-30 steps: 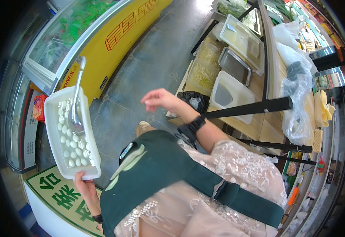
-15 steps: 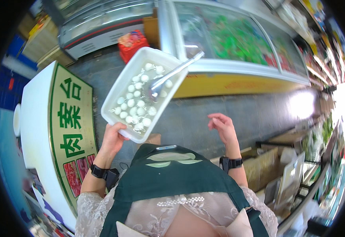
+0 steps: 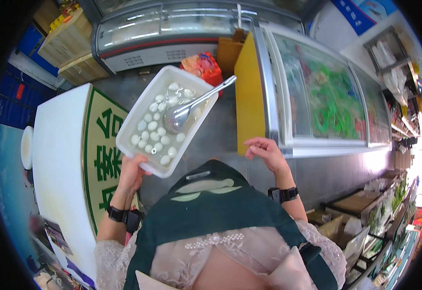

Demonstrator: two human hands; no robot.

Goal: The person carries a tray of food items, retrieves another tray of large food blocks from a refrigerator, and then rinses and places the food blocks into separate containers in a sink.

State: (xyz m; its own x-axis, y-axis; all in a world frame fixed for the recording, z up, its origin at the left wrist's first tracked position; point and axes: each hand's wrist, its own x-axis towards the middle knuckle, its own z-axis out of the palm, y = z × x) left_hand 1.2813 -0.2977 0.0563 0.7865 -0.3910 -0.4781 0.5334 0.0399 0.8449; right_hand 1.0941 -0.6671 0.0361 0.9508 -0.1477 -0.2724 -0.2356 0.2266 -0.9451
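My left hand [image 3: 133,171] is closed on the near left corner of a white plastic tub [image 3: 165,170], its thumb over the rim. Cloudy liquid fills part of the tub, with several round white balls [image 3: 152,126] in it; whether they are eggs or another food I cannot tell. A metal ladle [image 3: 178,117] rests bowl-down among them, its handle [image 3: 215,90] leaning out over the right rim. Off to the right, in the air beside a freezer's yellow end, my right hand [image 3: 267,155] holds nothing; its fingers are loosely bent and partly apart.
A glass-topped chest freezer [image 3: 317,145] with green packages stands at the right front. Close on my left is a white counter [image 3: 61,145] with a green-edged sign panel. Ahead are a red bag [image 3: 206,67], a brown box [image 3: 229,53] and a display fridge [image 3: 148,55]. Produce crates [image 3: 361,200] line the lower right.
I have moved forward and turned, so the freezer's yellow end now stands near my right hand. The tub is still in my left hand; its liquid and balls have shifted. The ladle stays in it.
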